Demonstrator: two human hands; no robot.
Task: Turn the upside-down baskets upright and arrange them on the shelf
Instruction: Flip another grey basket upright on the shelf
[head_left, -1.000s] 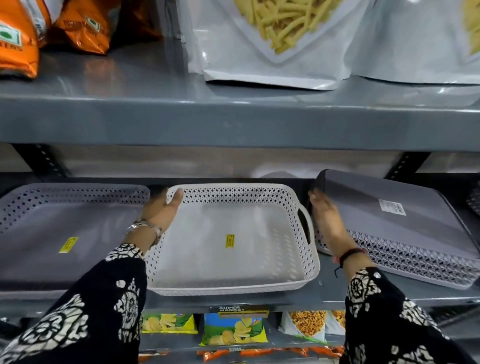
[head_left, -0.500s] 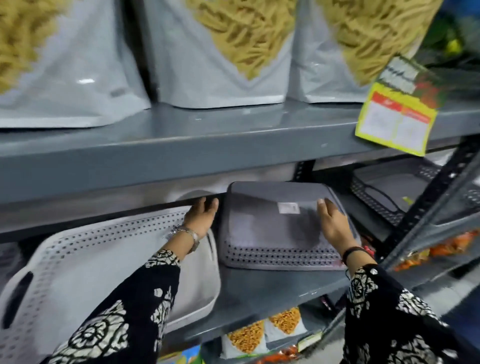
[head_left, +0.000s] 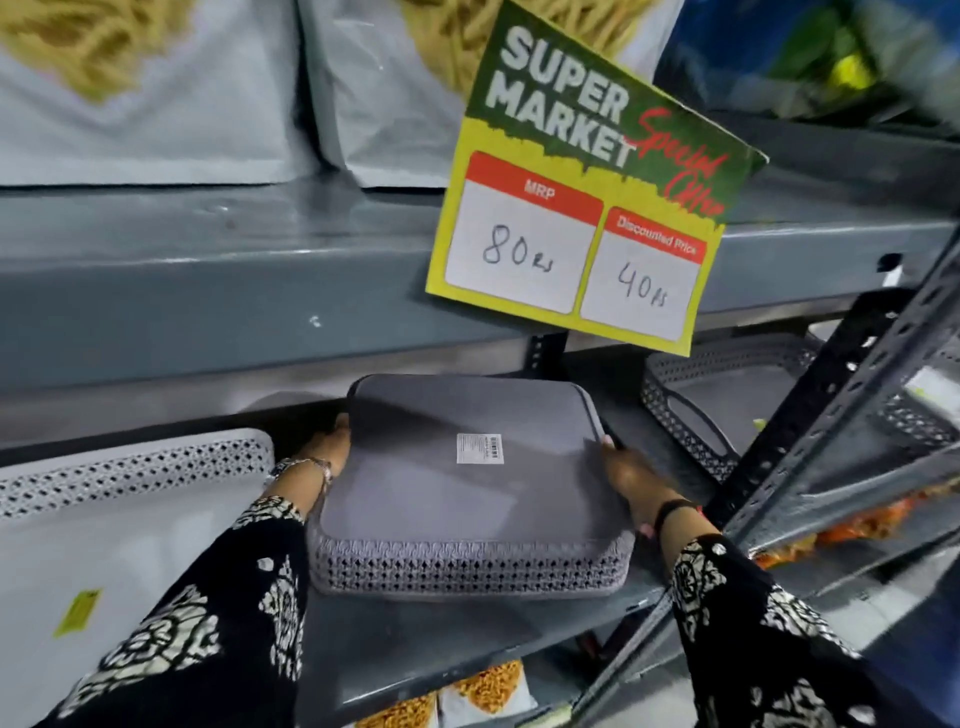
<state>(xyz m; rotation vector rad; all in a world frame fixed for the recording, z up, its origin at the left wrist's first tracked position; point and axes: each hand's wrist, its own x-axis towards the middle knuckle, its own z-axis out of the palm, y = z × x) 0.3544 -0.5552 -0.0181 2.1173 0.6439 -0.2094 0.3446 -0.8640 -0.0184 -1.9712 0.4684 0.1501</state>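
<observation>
An upside-down grey basket (head_left: 457, 499) lies on the grey shelf (head_left: 415, 644), its flat bottom with a barcode sticker facing up. My left hand (head_left: 324, 449) grips its left edge and my right hand (head_left: 631, 480) grips its right edge. A white basket (head_left: 119, 519) stands upright to the left, with a yellow sticker inside. A dark grey basket (head_left: 727, 400) stands upright on the neighbouring shelf to the right.
A yellow and green price sign (head_left: 587, 187) hangs from the upper shelf (head_left: 234, 280), just above the grey basket. A slotted metal upright (head_left: 841, 415) slants down on the right. Snack packets (head_left: 483, 691) lie on the shelf below.
My view swung right from the white basket to the grey one. Both hands moved from the white basket's sides to the upside-down grey basket's left and right edges and closed on it.
</observation>
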